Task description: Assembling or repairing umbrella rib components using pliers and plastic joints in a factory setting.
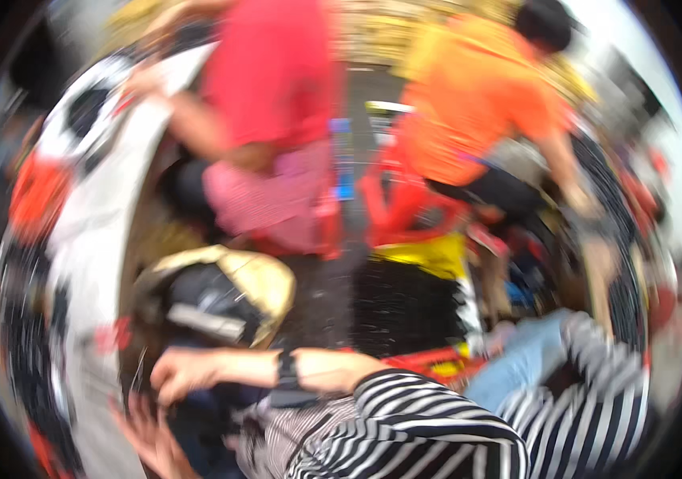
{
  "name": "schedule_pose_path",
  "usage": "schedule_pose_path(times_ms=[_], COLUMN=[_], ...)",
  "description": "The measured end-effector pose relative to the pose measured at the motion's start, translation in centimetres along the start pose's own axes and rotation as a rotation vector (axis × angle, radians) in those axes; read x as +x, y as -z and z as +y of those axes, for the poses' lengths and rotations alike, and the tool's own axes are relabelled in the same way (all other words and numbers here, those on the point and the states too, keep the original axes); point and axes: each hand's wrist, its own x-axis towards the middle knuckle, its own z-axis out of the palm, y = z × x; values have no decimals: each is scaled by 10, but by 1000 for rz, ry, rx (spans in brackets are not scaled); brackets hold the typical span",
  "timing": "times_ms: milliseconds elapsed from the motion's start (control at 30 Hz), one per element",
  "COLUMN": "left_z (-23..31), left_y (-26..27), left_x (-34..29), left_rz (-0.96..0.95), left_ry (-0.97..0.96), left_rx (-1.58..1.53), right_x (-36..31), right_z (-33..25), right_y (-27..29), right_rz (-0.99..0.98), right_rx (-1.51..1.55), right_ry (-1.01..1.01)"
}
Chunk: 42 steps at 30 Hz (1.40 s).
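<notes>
The whole picture is smeared by motion. My right hand (183, 374) is at the lower left, at the end of a bare forearm with a black wrist band (287, 371) and a black-and-white striped sleeve (429, 423). Its fingers are curled closed beside the edge of a long whitish table (89, 319); what they hold, if anything, I cannot make out. Just below it my left hand (149, 435) is at the table edge, fingers apart, with nothing visible in it. A cream-rimmed bag or sack (273, 283) with dark contents stands just beyond my right hand.
One person in a red top (277, 72) sits by the table. Another in an orange top (477, 96) sits on a red stool (393, 195) farther right. A black-and-yellow bag (409, 307) lies on the dark floor (309, 291). Blue denim and striped cloth show at lower right.
</notes>
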Motion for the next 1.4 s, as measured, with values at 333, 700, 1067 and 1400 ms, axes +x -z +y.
schedule_pose_path(times_ms=[333,700,1067,1400], left_z=[21,36,42,45], left_y=[5,43,40,41], left_x=[-12,-75,-53,-41], left_rz=[139,166,318,288], left_ry=[-169,-436,-338,-316], left_rx=[153,-13,151,355], right_x=[21,18,9,13], right_z=[13,-3,-8,-5], right_y=[-22,-102,-108,-92], right_rz=[-115,-237,-149,-151], right_rx=[188,43,-38,-20], right_ry=[-52,-64,41,74])
